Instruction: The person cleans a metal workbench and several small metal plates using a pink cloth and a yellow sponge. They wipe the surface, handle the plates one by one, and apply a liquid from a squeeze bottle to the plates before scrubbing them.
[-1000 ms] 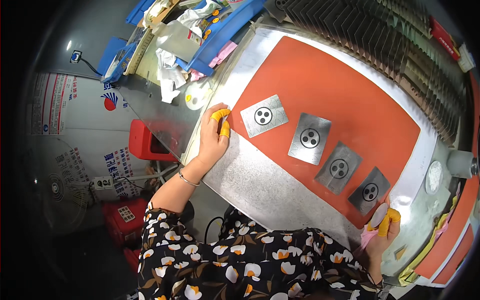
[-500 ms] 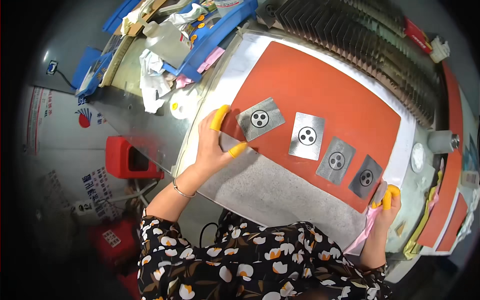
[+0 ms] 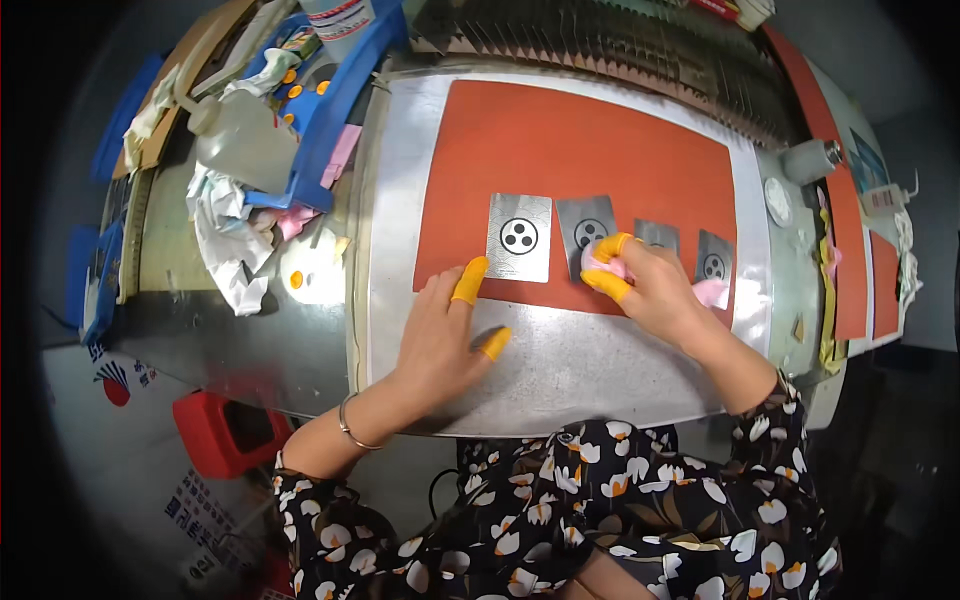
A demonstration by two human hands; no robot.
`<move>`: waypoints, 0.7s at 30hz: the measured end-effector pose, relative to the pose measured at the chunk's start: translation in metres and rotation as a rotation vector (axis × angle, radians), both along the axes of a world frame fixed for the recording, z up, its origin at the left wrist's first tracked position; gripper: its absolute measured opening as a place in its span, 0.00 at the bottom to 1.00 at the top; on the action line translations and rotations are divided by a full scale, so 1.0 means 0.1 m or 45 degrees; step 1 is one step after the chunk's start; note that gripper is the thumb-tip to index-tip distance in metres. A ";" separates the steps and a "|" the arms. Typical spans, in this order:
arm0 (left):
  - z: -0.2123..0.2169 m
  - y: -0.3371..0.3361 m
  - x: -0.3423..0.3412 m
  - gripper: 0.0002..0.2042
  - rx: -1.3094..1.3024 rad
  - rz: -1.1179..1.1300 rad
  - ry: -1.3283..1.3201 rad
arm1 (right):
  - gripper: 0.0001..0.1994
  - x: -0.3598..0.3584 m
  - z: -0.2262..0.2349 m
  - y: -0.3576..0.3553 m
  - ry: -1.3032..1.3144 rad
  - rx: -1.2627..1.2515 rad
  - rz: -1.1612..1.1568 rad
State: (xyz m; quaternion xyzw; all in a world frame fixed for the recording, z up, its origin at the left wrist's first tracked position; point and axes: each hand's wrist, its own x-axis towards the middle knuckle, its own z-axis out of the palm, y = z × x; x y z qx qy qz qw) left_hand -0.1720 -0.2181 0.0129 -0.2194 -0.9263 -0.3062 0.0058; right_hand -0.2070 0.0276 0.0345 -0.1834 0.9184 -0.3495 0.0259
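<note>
Several small silvery metal plates with a black circular three-dot mark lie in a row on a red-orange mat. The leftmost plate (image 3: 506, 266) is beside my left hand (image 3: 435, 335), which is open with its fingers apart; yellow cots cover its thumb and index finger. My right hand (image 3: 655, 290), also in yellow cots, is closed on a pink cloth (image 3: 709, 293) and presses a bunched part of it at the lower right of the second plate (image 3: 578, 214). This hand partly hides the third plate (image 3: 655, 233). The rightmost plate (image 3: 713, 248) lies beyond my wrist.
The red-orange mat (image 3: 590, 135) lies on a grey metal worktop (image 3: 500, 365). Behind it stands a long rack of dark plates (image 3: 600, 45). A blue tray (image 3: 365, 75) and a translucent bottle (image 3: 245, 145) are at left; a grey bottle (image 3: 808, 160) stands at right.
My right hand has moved left from the mat's right corner to the second plate, carrying the pink cloth. The leftmost plate now lies straighter on the mat. The view has turned.
</note>
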 end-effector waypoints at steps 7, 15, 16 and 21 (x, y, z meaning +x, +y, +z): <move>0.00 -0.31 -0.09 0.30 -0.287 -0.353 0.065 | 0.04 -0.03 -0.20 -0.38 0.279 0.391 0.197; -0.16 -0.36 -0.07 0.30 -0.331 -0.365 0.176 | 0.03 -0.42 -0.26 -0.40 0.319 0.534 0.095; -0.18 -0.36 -0.08 0.30 -0.326 -0.355 0.173 | 0.03 -0.23 -0.26 -0.41 0.194 0.527 0.113; -0.12 -0.32 -0.10 0.29 -0.323 -0.361 0.213 | 0.03 -0.77 -0.22 -0.44 0.209 0.490 0.036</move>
